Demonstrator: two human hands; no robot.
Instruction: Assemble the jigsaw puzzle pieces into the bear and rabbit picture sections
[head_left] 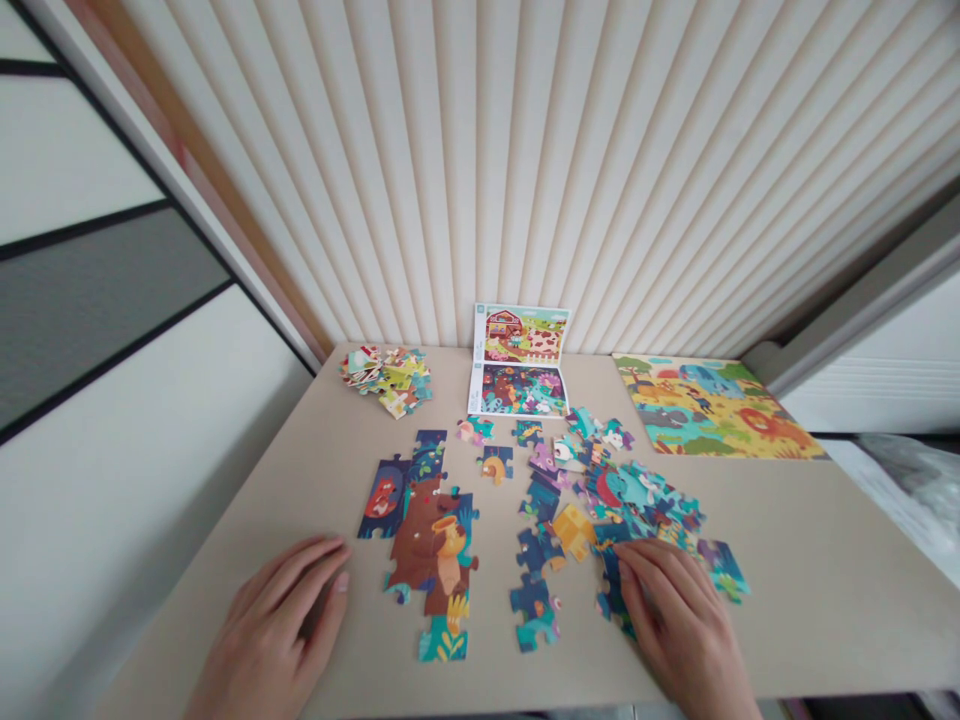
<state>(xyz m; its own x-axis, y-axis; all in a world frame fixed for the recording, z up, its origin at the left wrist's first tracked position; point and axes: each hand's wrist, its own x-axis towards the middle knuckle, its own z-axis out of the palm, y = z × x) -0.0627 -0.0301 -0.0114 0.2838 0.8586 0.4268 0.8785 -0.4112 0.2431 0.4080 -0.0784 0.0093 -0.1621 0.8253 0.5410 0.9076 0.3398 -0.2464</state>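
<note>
Beige table (pixel 810 560) against ribbed wall, left hand (pixel 274 625) flat, fingers loosely together, holding nothing, just left of joined bear section (pixel 431 540), right hand (pixel 679 625) spread flat over loose blue pieces (pixel 611 590), gripping none.

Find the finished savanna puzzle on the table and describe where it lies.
In the head view the finished savanna puzzle lies flat at the table's far right, beside the picture leaflet propped against the ribbed wall.

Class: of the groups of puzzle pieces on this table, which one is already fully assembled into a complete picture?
The finished savanna puzzle at the far right: a complete rectangle. The bear section is only partly joined; the far-left pile is loose.
</note>
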